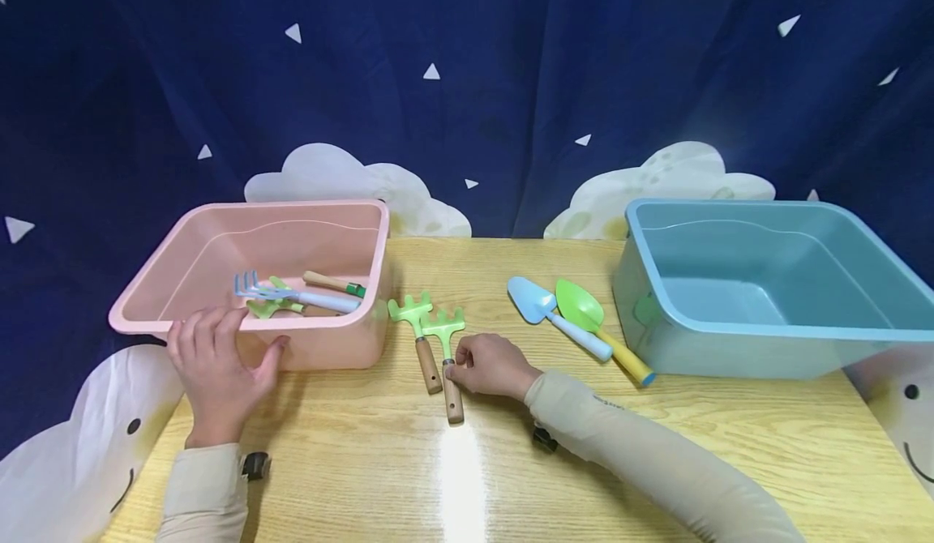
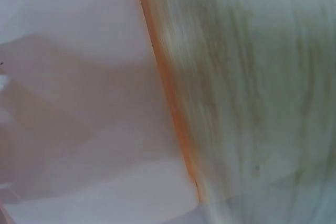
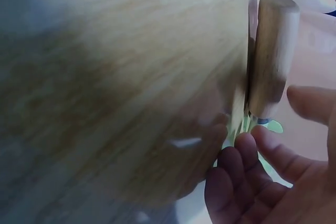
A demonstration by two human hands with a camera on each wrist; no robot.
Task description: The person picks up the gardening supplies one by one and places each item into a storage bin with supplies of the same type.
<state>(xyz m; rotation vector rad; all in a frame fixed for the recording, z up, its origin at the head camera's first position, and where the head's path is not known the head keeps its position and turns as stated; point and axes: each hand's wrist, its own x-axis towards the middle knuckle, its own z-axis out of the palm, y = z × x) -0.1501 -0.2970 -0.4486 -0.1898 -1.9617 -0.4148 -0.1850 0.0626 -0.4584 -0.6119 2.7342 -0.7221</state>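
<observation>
My left hand (image 1: 219,355) grips the front rim of a pink bin (image 1: 321,347), fingers over the edge and thumb on the outer wall. The left wrist view shows only the blurred pink bin wall (image 2: 68,103) beside the wooden table (image 2: 252,77). Two green rakes with wooden handles lie side by side at the table's middle. My right hand (image 1: 454,371) curls its fingers on the handle of the right rake (image 1: 447,340); the left rake (image 1: 416,324) lies free. In the right wrist view that wooden handle (image 3: 270,51) sits between my fingertips (image 3: 244,150) and thumb.
Inside the pink bin lie a blue rake (image 1: 288,292), a green tool (image 1: 270,308) and a wooden-handled tool (image 1: 332,283). A blue trowel (image 1: 543,308) and a green scoop with a yellow handle (image 1: 584,312) lie beside a blue bin (image 1: 730,348) at the right. A dark curtain hangs behind.
</observation>
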